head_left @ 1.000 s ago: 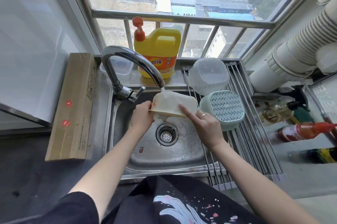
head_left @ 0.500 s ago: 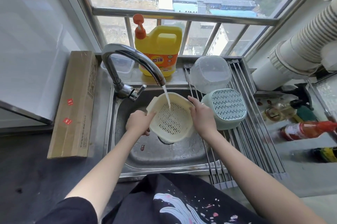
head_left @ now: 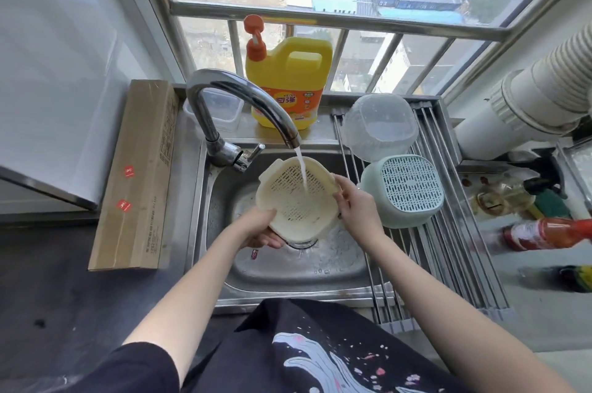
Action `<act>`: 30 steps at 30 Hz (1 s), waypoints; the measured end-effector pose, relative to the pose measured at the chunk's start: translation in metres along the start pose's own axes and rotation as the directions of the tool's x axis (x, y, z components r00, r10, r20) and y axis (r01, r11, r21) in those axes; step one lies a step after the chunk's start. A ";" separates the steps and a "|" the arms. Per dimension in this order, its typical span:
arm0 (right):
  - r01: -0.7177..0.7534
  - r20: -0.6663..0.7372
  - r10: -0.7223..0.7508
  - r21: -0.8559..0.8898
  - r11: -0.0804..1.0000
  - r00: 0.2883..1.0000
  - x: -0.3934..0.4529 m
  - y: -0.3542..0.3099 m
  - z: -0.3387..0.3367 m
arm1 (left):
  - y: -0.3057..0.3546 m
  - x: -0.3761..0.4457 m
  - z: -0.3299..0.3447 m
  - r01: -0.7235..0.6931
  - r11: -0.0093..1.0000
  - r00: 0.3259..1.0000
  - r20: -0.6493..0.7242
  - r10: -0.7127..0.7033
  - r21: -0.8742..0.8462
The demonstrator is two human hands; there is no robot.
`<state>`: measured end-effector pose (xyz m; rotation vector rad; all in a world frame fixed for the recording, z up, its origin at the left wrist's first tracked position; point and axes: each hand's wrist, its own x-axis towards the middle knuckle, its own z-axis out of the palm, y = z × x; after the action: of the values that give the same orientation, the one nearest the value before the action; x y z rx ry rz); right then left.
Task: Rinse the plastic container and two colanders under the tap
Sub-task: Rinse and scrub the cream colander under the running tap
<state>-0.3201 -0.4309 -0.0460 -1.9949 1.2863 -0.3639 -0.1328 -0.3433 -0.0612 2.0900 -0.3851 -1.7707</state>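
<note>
Both hands' grip holds cream colander over steel sink below window.

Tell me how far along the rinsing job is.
Looks done: the clear plastic container and the green colander sit upside down on the drying rack. In hand: the left hand and right hand hold the cream colander under the tap's stream. Left: finishing it and racking it.

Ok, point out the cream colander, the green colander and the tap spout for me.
cream colander (head_left: 296, 200), head view, perforated inside
green colander (head_left: 404, 192), head view, upturned perforated base
tap spout (head_left: 256, 101), head view, curved metal neck
</note>
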 end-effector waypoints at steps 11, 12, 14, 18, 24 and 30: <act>0.272 0.203 -0.182 -0.679 0.682 0.962 0.008 0.003 0.041 | 0.023 -0.010 0.003 -0.265 0.949 0.849 -0.426 0.313 0.170; 0.243 0.224 -0.113 -0.719 0.651 0.968 0.010 -0.001 0.042 | 0.025 -0.012 0.004 -0.283 0.940 0.841 -0.422 0.338 0.190; 0.289 0.311 -0.079 -0.718 0.633 0.947 0.014 -0.008 0.055 | 0.030 -0.016 0.008 -0.322 0.923 0.837 -0.391 0.382 0.212; 0.366 0.495 -0.125 -0.428 0.827 0.860 0.007 -0.017 0.068 | 0.031 -0.018 0.015 -0.334 0.925 0.828 -0.414 0.379 0.179; 0.344 0.326 -0.115 -0.853 0.393 0.938 0.031 0.003 0.025 | 0.026 -0.025 0.018 -0.361 0.925 0.836 -0.398 0.378 0.121; 0.255 0.497 -0.087 -0.280 0.926 0.863 0.009 -0.035 0.064 | 0.030 -0.016 0.022 -0.320 0.945 0.866 -0.425 0.262 -0.070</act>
<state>-0.2548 -0.4037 -0.0677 -2.3037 0.8933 0.2848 -0.1561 -0.3653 -0.0366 2.1023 -0.4162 -1.1150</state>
